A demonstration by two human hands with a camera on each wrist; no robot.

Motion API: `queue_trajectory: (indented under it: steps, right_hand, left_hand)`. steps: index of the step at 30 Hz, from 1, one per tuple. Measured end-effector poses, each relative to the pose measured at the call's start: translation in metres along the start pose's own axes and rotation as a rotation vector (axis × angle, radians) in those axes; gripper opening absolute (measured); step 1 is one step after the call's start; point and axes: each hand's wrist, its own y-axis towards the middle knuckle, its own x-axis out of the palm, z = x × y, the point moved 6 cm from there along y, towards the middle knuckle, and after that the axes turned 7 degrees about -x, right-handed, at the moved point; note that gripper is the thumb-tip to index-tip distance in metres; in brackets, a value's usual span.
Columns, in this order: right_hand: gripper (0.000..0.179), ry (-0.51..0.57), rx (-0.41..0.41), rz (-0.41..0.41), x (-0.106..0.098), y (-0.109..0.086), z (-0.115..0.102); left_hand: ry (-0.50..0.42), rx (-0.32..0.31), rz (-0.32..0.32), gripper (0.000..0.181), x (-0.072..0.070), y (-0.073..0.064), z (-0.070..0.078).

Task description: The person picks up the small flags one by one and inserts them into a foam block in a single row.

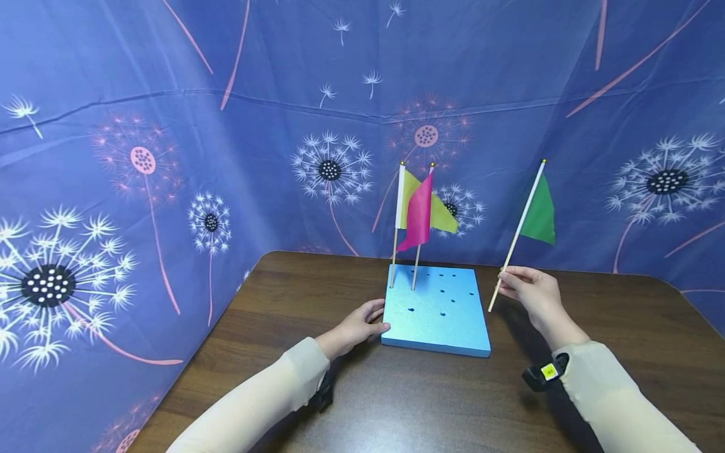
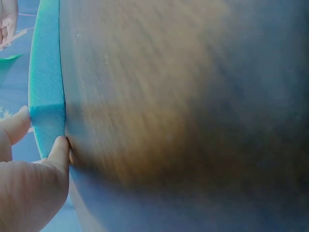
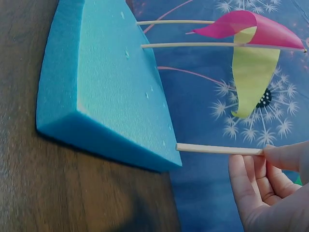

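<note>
A blue foam board (image 1: 436, 330) with several small holes lies on the table. In its back left part stand a yellow flag (image 1: 444, 214) and a pink flag (image 1: 419, 217), both on thin wooden sticks. At the board's left edge, my left hand (image 1: 357, 324) holds the side with thumb and fingers; in the left wrist view, the fingertips (image 2: 60, 147) meet the foam edge (image 2: 47, 72). My right hand (image 1: 535, 299) pinches the lower stick of a green flag (image 1: 540, 214), right of the board. The stick's bare end (image 3: 186, 147) points down, apart from the board in the head view.
Under the board is a dark wooden table (image 1: 272, 302). Behind it hangs a blue cloth (image 1: 255, 157) with dandelion prints. A black wrist strap (image 1: 546, 372) with a yellow label sits at the right wrist.
</note>
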Motion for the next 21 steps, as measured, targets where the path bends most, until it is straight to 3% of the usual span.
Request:
queue_trajectory:
  steps: [6,11,15,21]
  right_hand:
    - [0.005,-0.108,-0.005,0.015,0.011,0.006,0.001]
    - [0.021,-0.163,-0.012,0.028,0.022,0.011,0.004]
    - [0.027,-0.167,-0.001,0.034,0.031,0.013,0.003]
    - [0.02,-0.126,-0.033,0.06,0.042,0.017,0.003]
  left_hand:
    - [0.0,0.013,0.002,0.065,-0.001,0.003,-0.002]
    - [-0.003,0.019,0.002,0.065,-0.003,0.006,-0.002]
    - [-0.002,0.023,-0.001,0.064,-0.003,0.005,-0.002]
    - [-0.003,0.02,0.01,0.064,-0.001,0.005,-0.003]
